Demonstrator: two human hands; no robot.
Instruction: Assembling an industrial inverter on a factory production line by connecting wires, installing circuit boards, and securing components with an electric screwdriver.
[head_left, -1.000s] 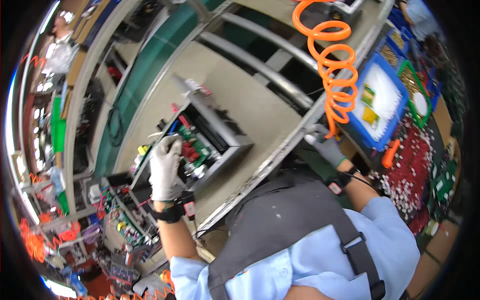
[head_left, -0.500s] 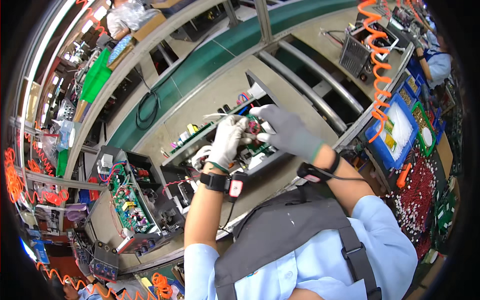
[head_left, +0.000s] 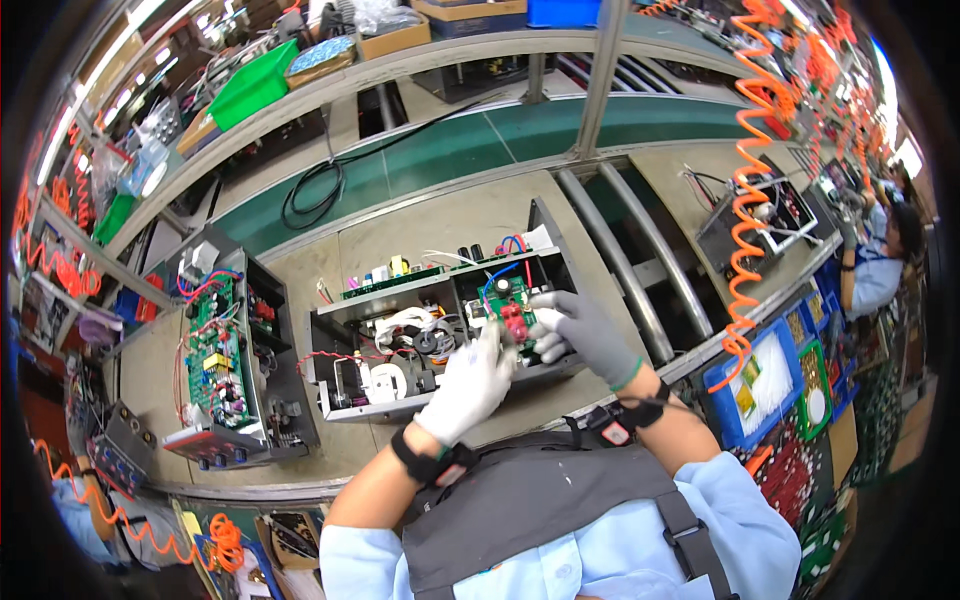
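An open metal chassis (head_left: 465,393) lies in front of me, with a green circuit board (head_left: 497,299) inside its right end. On that board sits a red component (head_left: 515,323), with blue and red wires (head_left: 503,272) behind it. My left hand (head_left: 470,388), in a white glove, reaches to the near side of the red component; its fingers are pinched together on something I cannot make out. From the right, my right hand (head_left: 588,338) in a grey glove bends its fingers beside the same component. Whatever lies between those fingertips is too small to tell.
Another open chassis (head_left: 285,370) with a green board stands at left. Metal rollers (head_left: 625,265) run beyond the right end. An orange coiled hose (head_left: 745,220) hangs at right, above a blue bin (head_left: 770,385). A co-worker (head_left: 875,265) sits far right.
The view has turned and shifted. Both hands have come lower and nearer over the chassis, uncovering the red component, the wires behind it and the white parts at the chassis's left.
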